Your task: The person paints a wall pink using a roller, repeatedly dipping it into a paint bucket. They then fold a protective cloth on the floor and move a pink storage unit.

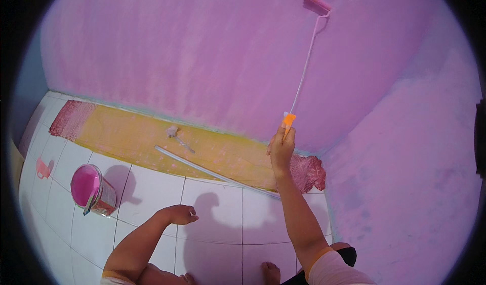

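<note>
My right hand (pixel 282 146) grips the orange handle of a paint roller (pixel 302 80), held up with its long metal rod slanting away from me. The pink roller head (pixel 317 4) is against the pink-painted wall (pixel 217 57), high in the picture. My left hand (pixel 181 214) hangs above the white floor tiles, fingers curled in, with nothing visible in it. Left of that hand stands a bucket (pixel 107 196) of bright pink paint. A paint-smeared brush or stick (pixel 90 204) leans at its rim.
A yellow sheet (pixel 116 125) with dark red ends lies along the wall's foot. On it are a small fuzzy-ended tool (pixel 173 132) and a long pale pole (pixel 212 172). A pink plastic piece (pixel 42 168) lies far left. Another wall (pixel 405 184), patchy pink, rises at right.
</note>
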Motion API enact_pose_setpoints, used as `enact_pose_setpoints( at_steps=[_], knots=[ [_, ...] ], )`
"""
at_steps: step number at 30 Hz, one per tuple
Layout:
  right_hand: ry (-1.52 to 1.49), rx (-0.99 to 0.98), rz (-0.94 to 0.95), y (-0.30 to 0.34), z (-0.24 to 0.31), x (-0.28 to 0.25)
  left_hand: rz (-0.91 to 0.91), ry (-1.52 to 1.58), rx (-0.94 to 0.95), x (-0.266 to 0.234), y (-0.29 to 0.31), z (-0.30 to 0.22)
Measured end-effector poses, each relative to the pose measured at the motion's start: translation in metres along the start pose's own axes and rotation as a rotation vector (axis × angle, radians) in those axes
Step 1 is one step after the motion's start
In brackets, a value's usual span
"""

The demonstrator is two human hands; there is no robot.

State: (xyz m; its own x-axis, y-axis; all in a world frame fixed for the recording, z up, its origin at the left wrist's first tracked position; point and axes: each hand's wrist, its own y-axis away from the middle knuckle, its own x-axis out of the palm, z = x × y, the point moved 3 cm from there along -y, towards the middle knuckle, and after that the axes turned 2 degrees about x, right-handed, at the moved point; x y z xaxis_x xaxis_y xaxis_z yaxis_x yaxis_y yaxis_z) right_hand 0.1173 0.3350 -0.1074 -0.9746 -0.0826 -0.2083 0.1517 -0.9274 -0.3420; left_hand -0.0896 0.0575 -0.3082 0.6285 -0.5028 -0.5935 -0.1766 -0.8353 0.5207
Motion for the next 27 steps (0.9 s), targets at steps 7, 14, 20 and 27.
enact_pose_setpoints(
  at_steps=[7, 14, 20, 27],
  knots=[
    [0.441, -0.452, -0.281, 0.05, -0.089, 0.007, 0.007, -0.014, 0.011, 0.004, -0.009, 0.003],
    [0.212, 0.14, -0.051, 0.158, -0.165, 0.023, 0.048, -0.04, -0.013, 0.001, -0.007, 0.001],
    [0.176, 0.046, -0.07, 0.082, -0.112, 0.018, 0.032, -0.043, 0.001, -0.004, -0.005, 0.001],
    [0.143, -0.195, -0.2, -0.04, 0.028, -0.011, 0.065, -0.009, -0.028, -0.002, -0.009, 0.01]
  ],
)
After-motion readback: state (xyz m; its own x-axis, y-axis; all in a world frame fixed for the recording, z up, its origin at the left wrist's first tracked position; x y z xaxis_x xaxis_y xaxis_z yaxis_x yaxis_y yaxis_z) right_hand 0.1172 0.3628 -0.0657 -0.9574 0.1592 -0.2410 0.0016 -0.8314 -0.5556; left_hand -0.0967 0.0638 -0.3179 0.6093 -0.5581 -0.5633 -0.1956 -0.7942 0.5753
